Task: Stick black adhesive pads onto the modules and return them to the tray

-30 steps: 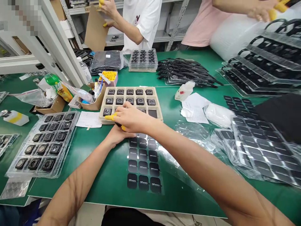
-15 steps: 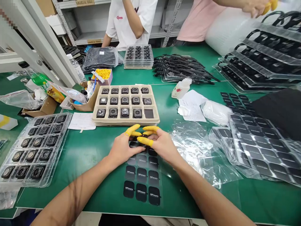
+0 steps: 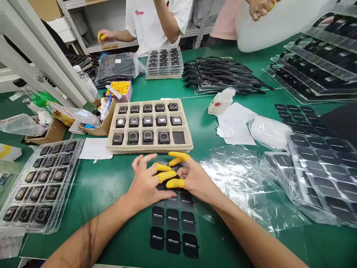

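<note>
My left hand (image 3: 147, 180) and my right hand (image 3: 192, 175) meet over the top of a sheet of dark square film stickers. Yellow finger cots cover some fingertips. Between the fingertips is a small dark smartwatch body (image 3: 174, 168), mostly hidden; my right thumb and fingers close round it. My left index and middle fingers press at its near side, with the thumb lower and the other fingers raised. The sticker sheet (image 3: 173, 219), its squares printed with white lettering, lies flat below. Beyond my hands, a beige tray (image 3: 150, 148) holds watch bodies, with one compartment at its front right bare.
At left stands a clear tray (image 3: 60, 208) of watch bodies. Crumpled clear plastic (image 3: 234, 175) and more sticker sheets (image 3: 320, 163) lie at right. Stacked strap trays (image 3: 312, 67) rise at the far right. Two people are across the table, one in a white shirt (image 3: 150, 26).
My left fingers have straightened and spread over the watch body; both hands sit slightly lower in view. Across the table, a co-worker's yellow-tipped hand has come into view at left.
</note>
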